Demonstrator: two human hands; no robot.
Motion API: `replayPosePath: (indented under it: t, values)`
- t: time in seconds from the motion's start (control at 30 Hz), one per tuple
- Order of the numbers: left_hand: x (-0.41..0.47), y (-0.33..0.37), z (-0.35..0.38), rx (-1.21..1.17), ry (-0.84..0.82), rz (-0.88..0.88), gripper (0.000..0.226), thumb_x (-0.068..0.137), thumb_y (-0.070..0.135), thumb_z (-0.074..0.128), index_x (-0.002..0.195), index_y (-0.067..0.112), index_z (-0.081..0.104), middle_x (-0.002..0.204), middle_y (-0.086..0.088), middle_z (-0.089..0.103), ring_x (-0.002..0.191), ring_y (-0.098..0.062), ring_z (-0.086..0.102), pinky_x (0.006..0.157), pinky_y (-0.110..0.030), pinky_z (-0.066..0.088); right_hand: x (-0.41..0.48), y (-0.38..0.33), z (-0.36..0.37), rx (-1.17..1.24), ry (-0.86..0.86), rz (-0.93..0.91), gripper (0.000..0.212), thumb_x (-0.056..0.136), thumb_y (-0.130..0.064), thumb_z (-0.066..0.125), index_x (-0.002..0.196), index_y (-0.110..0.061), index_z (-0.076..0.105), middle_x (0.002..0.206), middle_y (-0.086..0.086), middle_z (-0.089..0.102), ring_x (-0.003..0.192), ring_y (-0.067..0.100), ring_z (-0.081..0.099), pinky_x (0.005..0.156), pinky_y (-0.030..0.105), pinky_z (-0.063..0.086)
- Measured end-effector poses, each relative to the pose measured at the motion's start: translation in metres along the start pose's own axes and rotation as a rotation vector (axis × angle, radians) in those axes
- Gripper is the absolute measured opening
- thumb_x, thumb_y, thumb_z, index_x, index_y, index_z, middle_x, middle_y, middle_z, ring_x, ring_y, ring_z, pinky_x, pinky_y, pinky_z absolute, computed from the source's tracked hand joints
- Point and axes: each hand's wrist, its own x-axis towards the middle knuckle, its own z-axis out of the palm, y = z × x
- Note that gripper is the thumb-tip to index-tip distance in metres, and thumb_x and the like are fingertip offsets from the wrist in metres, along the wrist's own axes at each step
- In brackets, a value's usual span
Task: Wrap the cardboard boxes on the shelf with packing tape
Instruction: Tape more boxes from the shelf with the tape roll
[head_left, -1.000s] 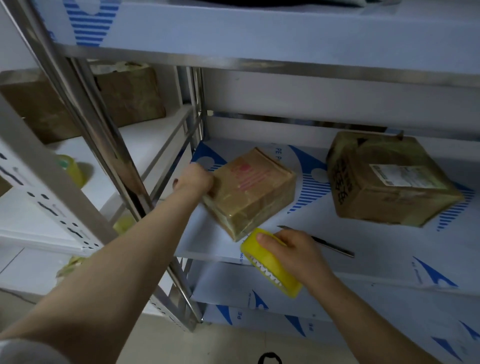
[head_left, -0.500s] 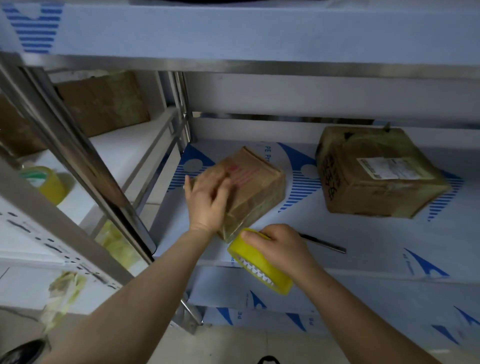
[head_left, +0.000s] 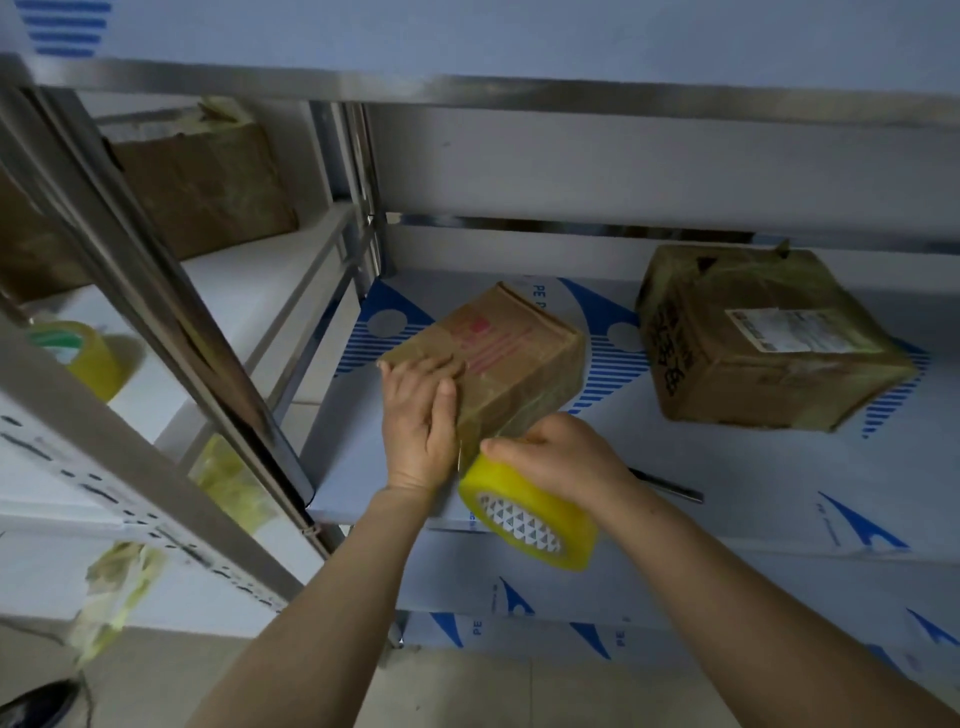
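Cardboard box (head_left: 511, 358) pressed by left hand (head_left: 420, 423) while right hand (head_left: 563, 457) grips tape roll (head_left: 530, 519).

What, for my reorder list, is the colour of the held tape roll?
Yellow: the tape roll in the right hand, best seen in the head view.
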Motion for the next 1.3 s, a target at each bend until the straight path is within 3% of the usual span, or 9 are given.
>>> replayPosePath:
  t: [0.17, 0.27, 0.43, 0.53, 0.63, 0.83, 1.03, 1.17, 1.3]
  values:
    - [0.052, 0.007, -0.015, -0.409, 0.173, -0.750, 0.048, 0.098, 0.043, 0.045, 0.139, 0.018, 0.045, 0.143, -0.001, 0.045, 0.129, -0.013, 0.043, 0.108, -0.028, 0.033, 0.001, 0.000, -0.001, -0.003, -0.005, 0.017, 0.048, 0.080, -0.050, 0.062, 0.053, -0.020, 0.036, 0.054, -0.003, 0.037, 0.053, 0.014, 0.042, 0.055, 0.027, 0.033]
    - [0.061, -0.003, -0.011, -0.370, 0.041, -0.887, 0.033, 0.095, 0.039, 0.052, 0.078, 0.012, 0.058, 0.081, -0.010, 0.057, 0.070, -0.013, 0.053, 0.073, -0.026, 0.041, -0.001, -0.002, -0.001, 0.029, 0.001, 0.028, 0.045, 0.081, -0.050, 0.062, 0.055, -0.019, 0.041, 0.057, -0.003, 0.042, 0.058, 0.015, 0.047, 0.058, 0.027, 0.036]
    - [0.076, 0.000, -0.016, 0.024, -0.114, -0.812, 0.052, 0.100, 0.043, 0.038, 0.064, 0.008, 0.051, 0.067, -0.009, 0.052, 0.067, -0.022, 0.051, 0.065, -0.026, 0.036, -0.002, 0.006, -0.002, 0.147, -0.001, 0.035, 0.032, 0.083, -0.052, 0.060, 0.089, -0.020, 0.065, 0.088, -0.001, 0.062, 0.091, 0.019, 0.060, 0.083, 0.034, 0.050]
    - [0.085, 0.025, -0.017, 0.556, -0.447, -0.594, 0.078, 0.090, 0.071, 0.022, 0.139, 0.014, 0.043, 0.143, -0.018, 0.042, 0.136, -0.033, 0.032, 0.113, -0.048, 0.014, -0.005, 0.007, -0.004, 0.191, -0.004, 0.032, 0.025, 0.085, -0.050, 0.060, 0.079, -0.026, 0.064, 0.084, -0.003, 0.062, 0.089, 0.019, 0.060, 0.085, 0.035, 0.050]
    - [0.059, 0.055, -0.002, 0.837, -0.711, -0.283, 0.099, 0.079, 0.083, 0.009, 0.153, 0.017, 0.009, 0.159, -0.015, 0.004, 0.147, -0.030, -0.001, 0.114, -0.052, -0.011, -0.008, 0.009, -0.006, 0.238, -0.011, 0.046, 0.035, 0.085, -0.048, 0.062, 0.059, -0.029, 0.048, 0.069, -0.008, 0.052, 0.081, 0.019, 0.058, 0.076, 0.032, 0.046]
    - [0.080, 0.054, -0.023, 0.731, -1.179, -0.395, 0.125, 0.057, 0.083, 0.059, 0.149, 0.038, -0.012, 0.154, -0.016, -0.027, 0.137, -0.034, -0.035, 0.112, -0.054, -0.012, -0.017, 0.014, -0.008, 0.303, -0.032, 0.102, 0.039, 0.084, -0.050, 0.063, 0.061, -0.020, 0.051, 0.070, -0.003, 0.056, 0.078, 0.018, 0.060, 0.075, 0.029, 0.047]
    - [0.090, 0.045, -0.026, 0.611, -1.160, -0.388, 0.122, 0.046, 0.074, 0.070, 0.147, 0.051, 0.006, 0.156, -0.008, 0.011, 0.143, -0.034, 0.006, 0.114, -0.049, 0.017, -0.034, 0.015, -0.016, 0.494, -0.130, 0.123, 0.028, 0.080, -0.029, 0.072, 0.091, -0.003, 0.070, 0.085, 0.005, 0.066, 0.078, 0.019, 0.062, 0.074, 0.032, 0.050]
    - [0.110, 0.047, -0.041, 0.144, -1.214, -0.638, 0.112, 0.029, 0.074, 0.078, 0.132, 0.040, 0.050, 0.130, 0.001, 0.059, 0.120, -0.021, 0.054, 0.107, -0.039, 0.038, -0.050, -0.003, -0.048, 0.556, -0.128, -0.053, 0.032, 0.060, -0.027, 0.071, 0.084, -0.006, 0.069, 0.079, 0.011, 0.065, 0.076, 0.023, 0.062, 0.071, 0.032, 0.046]
    - [0.108, 0.043, -0.061, 0.014, -1.139, -0.861, 0.114, 0.011, 0.069, 0.081, 0.115, 0.025, 0.060, 0.117, -0.005, 0.059, 0.105, -0.023, 0.053, 0.089, -0.038, 0.040, -0.050, -0.034, -0.069, 0.637, -0.173, -0.186, 0.035, 0.073, -0.019, 0.076, 0.107, -0.008, 0.070, 0.102, 0.014, 0.072, 0.095, 0.030, 0.068, 0.085, 0.044, 0.055]
